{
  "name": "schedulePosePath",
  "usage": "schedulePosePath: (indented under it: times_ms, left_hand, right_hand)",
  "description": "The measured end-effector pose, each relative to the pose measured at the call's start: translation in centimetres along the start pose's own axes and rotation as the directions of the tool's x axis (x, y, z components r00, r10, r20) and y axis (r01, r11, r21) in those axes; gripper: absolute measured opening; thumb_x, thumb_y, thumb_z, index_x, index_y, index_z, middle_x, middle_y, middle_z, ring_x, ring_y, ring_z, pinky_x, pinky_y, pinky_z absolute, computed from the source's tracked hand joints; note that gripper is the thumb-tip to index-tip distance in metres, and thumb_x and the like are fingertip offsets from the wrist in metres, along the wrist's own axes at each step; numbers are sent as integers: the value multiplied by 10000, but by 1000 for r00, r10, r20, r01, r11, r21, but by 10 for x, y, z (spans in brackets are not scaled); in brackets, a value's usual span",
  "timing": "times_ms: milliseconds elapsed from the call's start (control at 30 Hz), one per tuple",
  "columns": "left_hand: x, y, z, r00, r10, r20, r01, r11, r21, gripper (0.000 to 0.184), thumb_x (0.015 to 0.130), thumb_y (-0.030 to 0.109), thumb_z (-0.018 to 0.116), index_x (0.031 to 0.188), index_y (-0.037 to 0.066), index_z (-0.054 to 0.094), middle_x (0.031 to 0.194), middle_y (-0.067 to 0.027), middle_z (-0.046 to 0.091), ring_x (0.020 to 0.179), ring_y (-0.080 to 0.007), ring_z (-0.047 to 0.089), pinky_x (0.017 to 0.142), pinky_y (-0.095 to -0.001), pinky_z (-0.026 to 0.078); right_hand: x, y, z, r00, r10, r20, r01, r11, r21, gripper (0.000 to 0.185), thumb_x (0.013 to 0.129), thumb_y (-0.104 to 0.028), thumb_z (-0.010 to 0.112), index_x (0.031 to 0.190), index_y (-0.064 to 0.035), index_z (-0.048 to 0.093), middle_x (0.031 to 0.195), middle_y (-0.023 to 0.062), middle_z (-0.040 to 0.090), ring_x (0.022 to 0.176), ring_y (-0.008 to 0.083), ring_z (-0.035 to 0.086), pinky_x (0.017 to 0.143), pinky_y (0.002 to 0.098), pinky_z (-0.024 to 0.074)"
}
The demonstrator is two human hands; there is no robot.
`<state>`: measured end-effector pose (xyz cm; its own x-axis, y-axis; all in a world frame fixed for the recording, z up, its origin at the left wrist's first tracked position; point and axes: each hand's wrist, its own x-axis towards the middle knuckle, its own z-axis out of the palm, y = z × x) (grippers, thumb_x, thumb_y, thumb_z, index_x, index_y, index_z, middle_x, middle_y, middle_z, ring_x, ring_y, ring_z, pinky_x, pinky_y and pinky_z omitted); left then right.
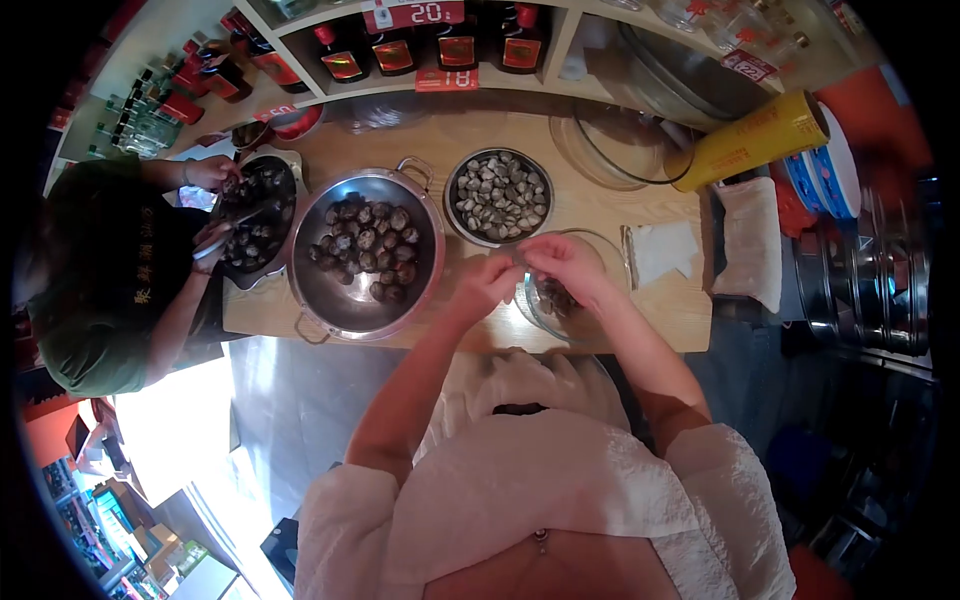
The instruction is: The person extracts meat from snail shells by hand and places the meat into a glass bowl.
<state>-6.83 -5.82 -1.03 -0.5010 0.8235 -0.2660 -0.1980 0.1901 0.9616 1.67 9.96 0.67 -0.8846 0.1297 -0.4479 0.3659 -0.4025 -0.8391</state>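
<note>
My left hand [487,288] and my right hand [568,268] meet at the fingertips above a clear glass bowl [592,335]. Both are closed in a pinch around something small, mostly hidden by the fingers. Dark, shell-like pieces [556,297] lie in the glass bowl, partly covered by my right hand. Just beyond my hands stands a round metal bowl [449,214] filled with greyish clams [502,190]. To the left, a large two-handled steel basin [345,298] holds many dark, round shellfish [372,240].
At left, a co-worker's hands [212,240] work over a tray [285,255] of dark shellfish. White tissues [665,250], a larger glass bowl [575,165] and a yellow cylinder [750,142] are to the right. Bottles [395,52] fill the shelf behind the table [680,325].
</note>
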Motion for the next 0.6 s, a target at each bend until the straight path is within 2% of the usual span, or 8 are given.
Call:
schedulePosePath:
  times_ms: [67, 167, 200, 267, 333, 367, 467, 600]
  left_hand:
    - [0, 0, 10, 999, 25, -28, -20, 985, 169, 135, 794, 147, 511, 713, 40, 532, 549, -14, 483, 505, -65, 451, 459, -215, 329]
    - [3, 2, 20, 997, -46, 62, 35, 986, 164, 125, 779, 144, 543, 720, 35, 532, 571, -9, 499, 518, -78, 463, 464, -237, 348]
    - [3, 3, 23, 996, -50, 75, 37, 985, 169, 125, 779, 144, 543, 720, 35, 532, 571, -9, 499, 518, -78, 463, 464, -237, 348]
    - [4, 4, 28, 994, -66, 82, 37, 947, 318, 203, 747, 223, 597, 829, 44, 548, 632, -13, 516, 582, -103, 490, 550, -253, 408]
    - [4, 9, 31, 995, -15, 99, -26, 914, 404, 212, 722, 225, 610, 803, 40, 545, 632, -36, 525, 583, -127, 502, 549, -267, 410]
    - [5, 10, 32, 993, 37, 111, -87, 872, 482, 221, 697, 226, 622, 778, 37, 542, 631, -58, 535, 585, -151, 514, 548, -281, 412]
    - [7, 10, 33, 982, 113, 152, -178, 826, 535, 209, 665, 209, 625, 703, 29, 526, 602, -97, 530, 556, -190, 517, 520, -299, 407]
    - [8, 5, 37, 983, 90, 159, -155, 869, 470, 211, 656, 203, 623, 648, 25, 510, 561, -101, 511, 518, -208, 505, 491, -313, 399]
  right_hand:
    - [-9, 2, -8, 1000, -18, 0, 18, 1000, -13, 208, 779, -63, 591, 981, -19, 568, 803, 19, 599, 713, 71, 551, 609, 185, 440]
    - [-22, 3, -17, 1000, -12, -6, 11, 998, -60, 210, 752, -31, 608, 959, -25, 573, 801, 13, 592, 719, 70, 547, 624, 191, 444]
    - [-26, -1, -19, 998, -53, 35, 56, 995, -83, 205, 736, -22, 616, 937, -25, 577, 794, 13, 589, 716, 72, 545, 630, 195, 444]
    - [-33, -8, -22, 993, -95, 68, 102, 990, -100, 202, 719, -14, 624, 916, -25, 581, 787, 13, 585, 714, 74, 543, 637, 198, 445]
    - [-37, -13, -23, 993, -86, 77, 106, 940, -324, 197, 692, -15, 636, 881, -14, 579, 767, 19, 579, 709, 81, 540, 643, 208, 445]
    - [-38, -12, -24, 994, -86, 72, 105, 942, -320, 197, 692, -15, 636, 881, -14, 579, 767, 19, 579, 709, 81, 540, 643, 208, 445]
    - [-40, -10, -26, 994, -77, 71, 96, 939, -329, 191, 682, -30, 642, 860, -7, 578, 756, 23, 577, 700, 83, 537, 638, 213, 442]
    - [-41, -6, -29, 994, -76, 73, 97, 933, -347, 179, 679, -28, 638, 846, -11, 577, 738, 17, 574, 681, 85, 533, 625, 218, 439]
